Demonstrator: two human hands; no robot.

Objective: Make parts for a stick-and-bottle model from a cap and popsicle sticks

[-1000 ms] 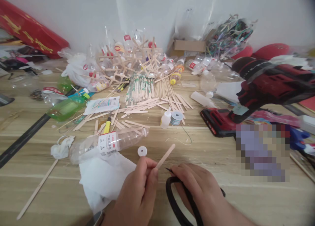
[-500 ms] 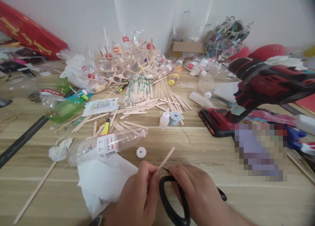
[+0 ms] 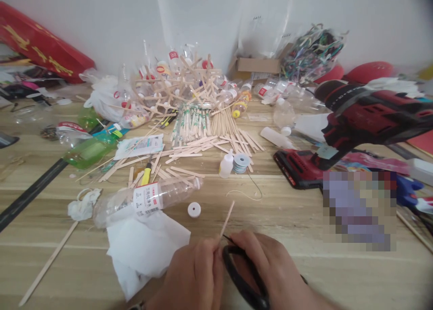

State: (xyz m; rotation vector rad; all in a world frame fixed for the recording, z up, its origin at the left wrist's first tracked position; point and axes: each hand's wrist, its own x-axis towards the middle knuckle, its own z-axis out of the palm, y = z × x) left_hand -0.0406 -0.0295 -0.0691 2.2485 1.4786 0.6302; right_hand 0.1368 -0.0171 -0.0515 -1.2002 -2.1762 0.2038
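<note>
Head view: closed left hand (image 3: 194, 271) pinches a wooden stick (image 3: 227, 217) above the surface (image 3: 291, 215), its long axis slanting away and slightly rightward; closed right hand (image 3: 272, 262) grips black-handled scissors (image 3: 259, 302), tip just right of the stick's near end.

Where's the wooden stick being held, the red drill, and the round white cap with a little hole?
Wooden stick (image 3: 228, 218): head view, middle of its visible length.
Red drill (image 3: 382, 114): head view, its body.
White cap (image 3: 197, 211): head view, top, beside the hole.

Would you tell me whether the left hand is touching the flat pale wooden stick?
Touching. The head view shows the left hand pinching the flat pale wooden stick, which juts from its fingers.
</note>
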